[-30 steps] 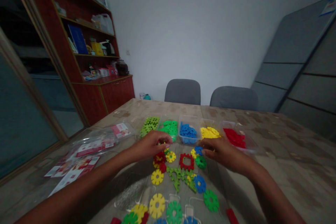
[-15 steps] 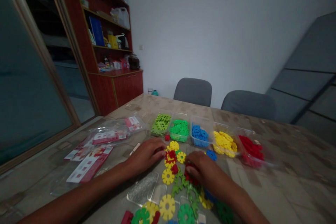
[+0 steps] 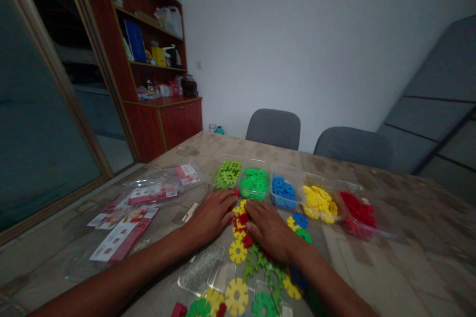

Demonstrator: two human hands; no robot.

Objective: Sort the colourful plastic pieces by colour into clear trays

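Observation:
My left hand [image 3: 211, 217] rests on the table with fingers stretched forward, its fingertips near a small red piece [image 3: 237, 193]. My right hand [image 3: 273, 232] lies opposite, fingers extended toward the left one and thumb apart. Between the two hands are joined yellow flower-shaped discs [image 3: 237, 251] with a red connector [image 3: 248, 241] among them. Light green toothed pieces [image 3: 254, 263] run on below, partly covered by my right hand. Nearer to me are a larger yellow disc [image 3: 236, 296] and a green disc [image 3: 264, 304]. Neither hand visibly grips a piece.
Clear tubs stand in a row behind, holding light green pieces [image 3: 228, 173], green pieces [image 3: 255, 181], blue pieces [image 3: 283, 190], yellow pieces [image 3: 320, 201] and red pieces [image 3: 357, 212]. Plastic packets with printed cards [image 3: 124, 235] lie at left. Two grey chairs [image 3: 273, 128] stand beyond the table.
My right hand has moved left and forward to the top of the yellow discs, its fingers now straighter. Green and yellow pieces at its right are uncovered. My left hand has shifted slightly forward.

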